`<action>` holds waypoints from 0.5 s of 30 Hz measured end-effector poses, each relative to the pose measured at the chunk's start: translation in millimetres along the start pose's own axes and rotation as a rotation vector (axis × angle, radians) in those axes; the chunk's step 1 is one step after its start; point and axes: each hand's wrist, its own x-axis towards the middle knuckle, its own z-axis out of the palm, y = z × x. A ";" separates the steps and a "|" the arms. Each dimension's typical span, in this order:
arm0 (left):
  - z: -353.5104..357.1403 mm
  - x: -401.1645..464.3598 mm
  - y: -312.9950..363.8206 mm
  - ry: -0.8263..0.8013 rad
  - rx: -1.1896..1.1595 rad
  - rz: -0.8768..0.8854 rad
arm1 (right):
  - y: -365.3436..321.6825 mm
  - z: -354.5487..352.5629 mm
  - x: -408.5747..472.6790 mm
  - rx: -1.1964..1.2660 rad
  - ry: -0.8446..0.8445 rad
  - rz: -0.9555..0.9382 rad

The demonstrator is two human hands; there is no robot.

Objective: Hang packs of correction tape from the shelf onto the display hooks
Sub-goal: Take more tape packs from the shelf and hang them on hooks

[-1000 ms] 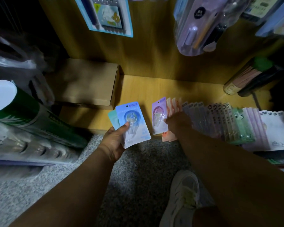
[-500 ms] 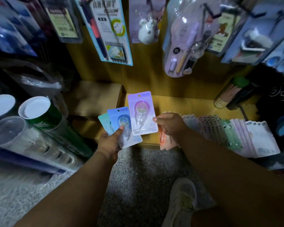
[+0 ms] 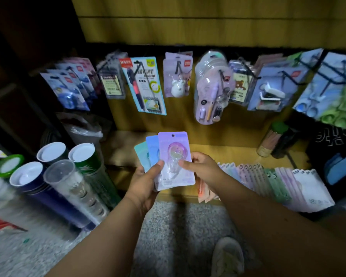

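Note:
My left hand (image 3: 146,181) grips a fan of three correction tape packs: a teal pack (image 3: 141,154) at the back, a blue pack (image 3: 152,148) in the middle and a purple pack (image 3: 175,150) in front. My right hand (image 3: 200,166) pinches the purple pack at its right side, its fingertips on the clear blister. A row of further packs (image 3: 268,180) lies overlapped on the low wooden shelf (image 3: 228,154) to the right. Black display hooks (image 3: 222,75) on the wooden back panel above carry hanging stationery.
Tall tubes with white and clear lids (image 3: 68,176) lean at the left on the grey carpet (image 3: 178,226). A cardboard box (image 3: 120,148) sits on the shelf behind the held packs. A green-capped bottle (image 3: 272,138) stands at the right. My shoe (image 3: 228,256) is below.
My right hand brought the purple pack from the shelf row onto the front of the fan in my left hand. The view tilted upward, revealing the hooks.

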 end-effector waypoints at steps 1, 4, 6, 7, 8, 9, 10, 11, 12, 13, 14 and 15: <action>3.3 -4.0 4.1 -0.019 0.006 0.014 | -7.0 1.6 -2.9 0.026 -0.001 -0.019; 10.6 -14.1 18.0 -0.070 0.028 0.072 | -26.6 3.7 -10.7 0.066 -0.008 -0.044; 15.1 -19.4 28.3 -0.112 0.049 0.131 | -37.8 4.1 -18.1 0.073 -0.001 -0.067; 17.8 -22.3 33.8 -0.129 0.063 0.164 | -43.3 4.2 -21.9 0.074 0.002 -0.085; 21.1 -25.7 39.3 -0.146 0.077 0.193 | -48.3 4.3 -25.9 0.075 0.002 -0.108; 24.5 -29.5 44.8 -0.161 0.089 0.213 | -53.1 4.4 -29.4 0.082 0.004 -0.128; 27.9 -33.4 49.8 -0.177 0.102 0.227 | -58.2 4.6 -33.0 0.092 0.007 -0.145; 31.5 -38.2 54.6 -0.191 0.111 0.238 | -63.6 4.9 -37.3 0.106 0.010 -0.159; 34.8 -42.9 58.5 -0.207 0.109 0.247 | -68.2 4.9 -40.7 0.125 0.012 -0.167; 38.5 -48.3 62.3 -0.225 0.099 0.256 | -72.5 4.5 -43.6 0.144 0.011 -0.175; 41.4 -52.8 65.8 -0.238 0.089 0.263 | -76.4 4.2 -45.8 0.161 0.008 -0.184; 44.1 -56.9 69.4 -0.251 0.078 0.273 | -80.2 3.4 -47.6 0.174 0.010 -0.191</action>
